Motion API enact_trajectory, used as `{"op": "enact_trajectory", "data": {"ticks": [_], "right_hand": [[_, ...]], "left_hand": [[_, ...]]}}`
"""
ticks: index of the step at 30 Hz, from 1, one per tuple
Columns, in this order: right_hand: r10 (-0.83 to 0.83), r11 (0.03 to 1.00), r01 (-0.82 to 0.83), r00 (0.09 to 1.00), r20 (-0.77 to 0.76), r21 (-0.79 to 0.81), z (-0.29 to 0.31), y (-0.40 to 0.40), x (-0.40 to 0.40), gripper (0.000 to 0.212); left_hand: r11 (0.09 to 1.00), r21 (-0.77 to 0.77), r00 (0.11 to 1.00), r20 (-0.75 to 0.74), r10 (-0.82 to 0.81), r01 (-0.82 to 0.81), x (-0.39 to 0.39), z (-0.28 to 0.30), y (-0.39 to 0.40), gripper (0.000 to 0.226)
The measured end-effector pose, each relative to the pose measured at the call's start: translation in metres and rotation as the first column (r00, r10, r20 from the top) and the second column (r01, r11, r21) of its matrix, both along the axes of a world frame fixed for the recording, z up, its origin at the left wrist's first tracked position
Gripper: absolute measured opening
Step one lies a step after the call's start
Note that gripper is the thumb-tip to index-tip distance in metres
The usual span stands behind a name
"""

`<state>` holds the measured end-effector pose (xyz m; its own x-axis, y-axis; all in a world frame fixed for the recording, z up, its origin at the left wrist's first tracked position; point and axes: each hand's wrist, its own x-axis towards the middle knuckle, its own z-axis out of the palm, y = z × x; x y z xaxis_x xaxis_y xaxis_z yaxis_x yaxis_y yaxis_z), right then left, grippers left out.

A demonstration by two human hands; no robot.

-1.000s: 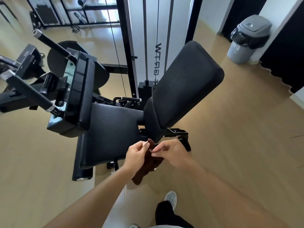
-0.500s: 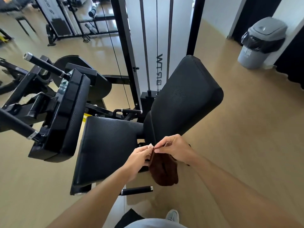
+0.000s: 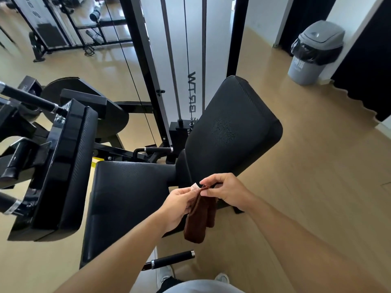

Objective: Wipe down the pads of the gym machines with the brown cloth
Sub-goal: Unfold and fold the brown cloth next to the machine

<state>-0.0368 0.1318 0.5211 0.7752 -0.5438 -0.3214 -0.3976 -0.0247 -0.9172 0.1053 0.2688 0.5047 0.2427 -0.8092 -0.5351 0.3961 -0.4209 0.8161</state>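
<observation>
View: looking down from head height at a black gym machine on a pale wooden floor (image 3: 296,166), with two bare forearms reaching in from the bottom edge.
Left hand: the left hand (image 3: 179,205) is curled, fingers and thumb pinched on the upper edge of the brown cloth, beside a small white tag (image 3: 195,186) that sticks up between the two hands.
Right hand: the right hand (image 3: 227,190) is also pinched shut, thumb and forefinger gripping the same top edge of the cloth from the other side; the remaining fingers are loosely bent.
Brown cloth: the brown cloth (image 3: 197,220) hangs down in folds from both hands, in the air in front of the near right corner of the seat pad; whether it touches the pad cannot be told.
Seat pad: the flat black seat pad (image 3: 127,199) lies left of the hands.
Back pad: the black back pad (image 3: 232,130) rises tilted above the hands, with a scuffed patch near its middle.
Left pad: another black pad (image 3: 74,166) stands on its edge on the machine's left.
Handle: a short black handle (image 3: 172,260) juts out below the seat.
Bin: a grey bin (image 3: 313,53) with a black liner stands well apart at upper right.
</observation>
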Motion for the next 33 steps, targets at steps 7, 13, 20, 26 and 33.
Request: {"op": "enact_trajectory", "data": {"ticks": [7, 13, 20, 26, 33], "right_hand": [[-0.072, 0.997, 0.071, 0.993, -0.091, -0.006, -0.002, -0.008, 0.014, 0.018], [-0.113, 0.994, 0.11, 0.979, -0.172, -0.025, 0.003, -0.002, 0.021, 0.016], [-0.106, 0.991, 0.094, 0.986, -0.128, -0.092, 0.019, 0.008, 0.034, 0.01], [-0.218, 0.965, 0.209, 0.975, -0.044, -0.158, 0.046, 0.001, 0.038, 0.011], [-0.305, 0.912, 0.252, 0.945, -0.122, -0.325, 0.041, -0.015, 0.032, 0.01]], "left_hand": [[0.999, -0.032, 0.999, 0.025, -0.036, 0.037, 0.019, -0.008, -0.015, 0.036], [0.993, -0.098, 0.998, -0.013, -0.061, 0.06, 0.032, -0.014, -0.012, 0.031], [0.957, -0.033, 0.937, 0.215, -0.276, 0.289, 0.048, -0.024, -0.003, 0.046], [0.912, 0.198, 0.747, 0.525, -0.408, 0.359, 0.067, -0.054, 0.017, 0.025], [0.909, 0.271, 0.66, 0.626, -0.416, 0.316, 0.113, -0.044, 0.035, 0.032]]}}
